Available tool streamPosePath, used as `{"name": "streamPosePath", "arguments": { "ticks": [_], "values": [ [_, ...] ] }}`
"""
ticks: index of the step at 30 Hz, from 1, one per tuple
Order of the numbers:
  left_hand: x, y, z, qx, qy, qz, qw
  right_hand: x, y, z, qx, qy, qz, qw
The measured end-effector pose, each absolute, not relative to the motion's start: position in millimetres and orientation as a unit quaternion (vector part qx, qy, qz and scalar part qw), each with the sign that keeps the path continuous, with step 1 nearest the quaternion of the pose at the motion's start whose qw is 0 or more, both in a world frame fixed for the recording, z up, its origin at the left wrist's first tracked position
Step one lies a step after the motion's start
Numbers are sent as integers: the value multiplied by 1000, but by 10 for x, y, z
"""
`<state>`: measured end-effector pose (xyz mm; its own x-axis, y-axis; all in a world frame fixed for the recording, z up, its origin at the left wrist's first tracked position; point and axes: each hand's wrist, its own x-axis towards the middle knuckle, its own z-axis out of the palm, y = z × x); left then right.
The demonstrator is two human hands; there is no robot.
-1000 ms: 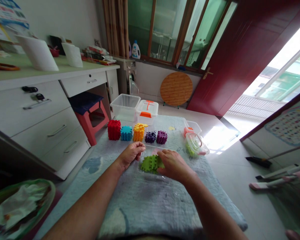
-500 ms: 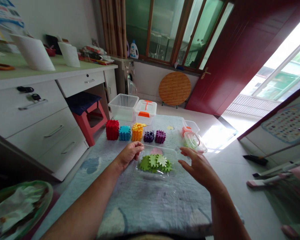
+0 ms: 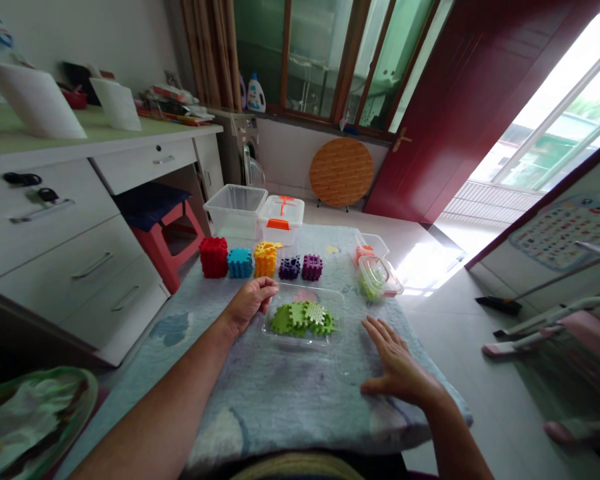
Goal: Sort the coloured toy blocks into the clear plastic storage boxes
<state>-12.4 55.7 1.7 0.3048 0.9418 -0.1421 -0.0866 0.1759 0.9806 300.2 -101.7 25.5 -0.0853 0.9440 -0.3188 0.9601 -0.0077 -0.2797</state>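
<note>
A clear plastic tray point(image 3: 303, 315) is laid near the middle of a quilted blanket point(image 3: 280, 407), with its long axis running left to right across the blanket. A heap of green foam pieces point(image 3: 300, 320) is held inside the tray, towards its centre. The left hand point(image 3: 249, 305) is nearer: it is loosely curled and is placed at the tray's left corner, with the fingertips at or just over the rim, though whether the rim is gripped cannot be told. The right hand point(image 3: 397, 365) is spread open and pressed flat on the blanket, down and to the right of the tray, well clear of it, with nothing held. Beyond the tray, a row of foam blocks is lined up towards the blanket's far edge, from a red cube point(image 3: 213, 257) on the left to a purple cube point(image 3: 312, 267) on the right. A lidded clear box point(image 3: 379, 277) is placed near the right edge.
</note>
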Motion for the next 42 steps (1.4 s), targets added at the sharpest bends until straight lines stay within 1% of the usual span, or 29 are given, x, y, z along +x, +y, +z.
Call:
{"name": "streamPosePath", "arguments": {
  "ticks": [8,13,18,22,26,30,37,42],
  "values": [
    [-166,596,-7,493,429,420,629,2989,-822,294,649,734,-198,7],
    [-169,607,-25,487,425,426,633,2955,-766,276,640,738,-213,23],
    [-190,616,-12,475,435,437,628,2945,-807,308,626,755,-196,-11],
    [-202,635,-37,466,433,445,631,3047,-950,374,625,747,-226,-26],
    [-194,644,-69,458,426,454,634,3233,-1110,499,610,755,-234,-63],
    [-167,629,-61,463,414,459,636,3168,-1111,676,596,771,-201,-97],
    [-99,567,-17,440,404,445,668,2311,-623,808,585,796,-84,-129],
    [-90,541,13,423,405,435,684,1903,-325,765,573,810,-53,-110]
  ]
}}
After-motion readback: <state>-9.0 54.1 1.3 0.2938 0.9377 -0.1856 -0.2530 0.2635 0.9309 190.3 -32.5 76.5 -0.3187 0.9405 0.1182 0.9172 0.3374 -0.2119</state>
